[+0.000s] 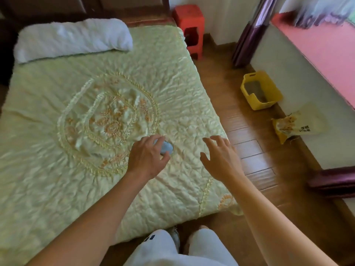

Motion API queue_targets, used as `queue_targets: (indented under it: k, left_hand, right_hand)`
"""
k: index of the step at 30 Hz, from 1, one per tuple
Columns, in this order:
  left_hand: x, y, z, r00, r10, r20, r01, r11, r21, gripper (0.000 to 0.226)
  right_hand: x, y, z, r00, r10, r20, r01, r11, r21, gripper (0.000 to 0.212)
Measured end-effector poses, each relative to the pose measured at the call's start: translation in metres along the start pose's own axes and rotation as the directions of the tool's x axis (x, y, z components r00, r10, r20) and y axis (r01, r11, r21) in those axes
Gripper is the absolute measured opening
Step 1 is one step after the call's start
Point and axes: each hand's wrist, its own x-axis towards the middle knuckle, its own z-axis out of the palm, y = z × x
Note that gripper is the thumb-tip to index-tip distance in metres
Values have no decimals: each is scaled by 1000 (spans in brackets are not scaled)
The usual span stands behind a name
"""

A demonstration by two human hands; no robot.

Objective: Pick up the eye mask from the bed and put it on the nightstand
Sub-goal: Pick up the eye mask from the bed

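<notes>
A small pale blue eye mask (166, 147) lies on the light green quilted bed (57, 179), near its right side. My left hand (148, 156) is curled around the mask, fingers and thumb closing on its edges; most of the mask is hidden under the hand. Whether it is lifted off the quilt I cannot tell. My right hand (219, 158) hovers to the right over the bed's edge, fingers spread, holding nothing. A red plastic stool (189, 18) stands by the head of the bed at the far right corner, serving as the nightstand.
A white pillow (73, 39) lies at the head of the bed. On the wooden floor (245, 150) to the right are a yellow bin (259, 91) and a yellow sack (294, 125). A pink ledge (322, 48) runs along the right wall.
</notes>
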Motion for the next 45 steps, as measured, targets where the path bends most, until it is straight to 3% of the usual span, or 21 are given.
queue_targets:
  k: [13, 23, 27, 37, 45]
  left_hand:
    - [38, -79, 90, 962, -254, 100, 249, 967, 58, 51]
    - [102, -145, 233, 947, -218, 236, 194, 973, 121, 74]
    - [122, -175, 299, 940, -137, 313, 102, 987, 126, 80]
    - [146, -218, 383, 972, 43, 231, -86, 980, 180, 71]
    - [159, -210, 397, 999, 21, 49, -31, 973, 229, 35]
  right_hand:
    - [148, -16, 86, 950, -275, 147, 279, 960, -6, 52]
    - [229, -11, 235, 858, -393, 331, 433, 899, -55, 58]
    - [255, -14, 301, 812, -454, 368, 505, 861, -51, 55]
    - [273, -16, 409, 824, -486, 291, 537, 834, -128, 66]
    - [272, -11, 418, 836, -547, 43, 548, 828, -120, 42]
